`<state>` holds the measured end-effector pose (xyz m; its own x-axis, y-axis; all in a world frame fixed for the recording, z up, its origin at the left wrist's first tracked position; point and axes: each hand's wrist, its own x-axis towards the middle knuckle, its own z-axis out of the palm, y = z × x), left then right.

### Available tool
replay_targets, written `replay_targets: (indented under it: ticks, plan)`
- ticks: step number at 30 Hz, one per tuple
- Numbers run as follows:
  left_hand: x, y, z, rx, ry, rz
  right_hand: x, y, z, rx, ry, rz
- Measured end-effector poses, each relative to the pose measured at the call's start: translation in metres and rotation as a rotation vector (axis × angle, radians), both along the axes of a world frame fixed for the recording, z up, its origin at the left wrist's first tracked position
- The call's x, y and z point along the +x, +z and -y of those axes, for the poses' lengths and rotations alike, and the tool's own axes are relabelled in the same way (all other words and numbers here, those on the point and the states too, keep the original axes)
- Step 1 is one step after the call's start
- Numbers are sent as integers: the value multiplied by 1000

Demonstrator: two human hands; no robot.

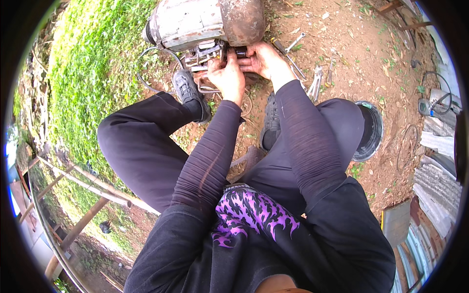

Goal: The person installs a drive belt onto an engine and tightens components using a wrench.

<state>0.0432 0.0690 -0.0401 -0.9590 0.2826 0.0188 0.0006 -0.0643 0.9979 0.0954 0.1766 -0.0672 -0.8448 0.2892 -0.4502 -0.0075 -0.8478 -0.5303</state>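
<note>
A weathered grey machine with a rusty rounded housing (202,24) lies at the top, a metal mechanism (205,49) on its underside. My left hand (224,78) is at that mechanism with bent fingers; what they hold is hidden. Just to its right, my right hand (261,63) has its thumb and fingers closed around a dark cylindrical part (241,51) below the housing, fingertips near the left hand. A loose cable (139,73) loops out at the left. Wrenches (316,80) and a screwdriver (278,46) lie on the dirt to the right.
My bent legs and dark shoes (185,88) frame the machine. Grass (73,97) grows at the left, with wooden poles (83,219) lower down. A round metal container (373,134) is beside my right knee; corrugated sheets (435,200) and boards lie along the right edge.
</note>
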Motion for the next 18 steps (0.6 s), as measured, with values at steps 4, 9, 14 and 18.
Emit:
replay_targets:
  ticks: [4,9,14,18]
  plan:
    - [-3,-4,0,-12,-25,-34,2,10,0,-17,-6,20]
    - [-3,1,-2,-62,-32,-33,2,3,-5,-57,12,33]
    - [-4,-8,0,-63,5,-44,1,6,-1,-33,23,21]
    - [-6,-9,-1,-16,-19,-45,3,12,-1,-13,25,-7]
